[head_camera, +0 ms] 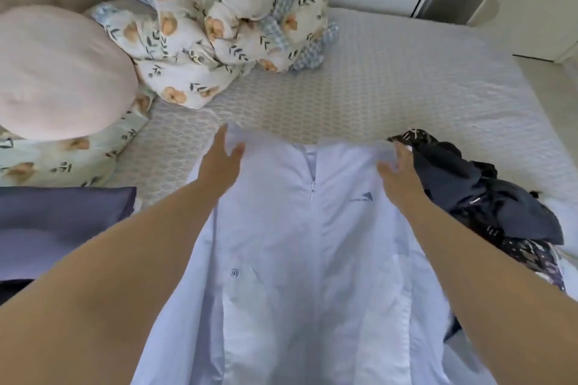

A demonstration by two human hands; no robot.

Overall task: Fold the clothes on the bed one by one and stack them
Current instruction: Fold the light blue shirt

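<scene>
A pale blue zip-front jacket [300,253] with a small dark logo on the chest is spread front-up between my arms, its collar end pointing away from me. My left hand [222,157] grips the jacket's left shoulder, thumb on top of the cloth. My right hand [398,169] pinches the right shoulder. A heap of dark navy and patterned clothes [478,197] lies just right of my right hand. A folded purple-blue garment [59,222] lies at the left.
The bed [391,94] has a light quilted cover. A bunched floral duvet [225,22] sits at the far side, a round pink cushion [56,72] at the left, on a floral pillow [62,159]. A wardrobe and floor lie beyond the bed's right edge.
</scene>
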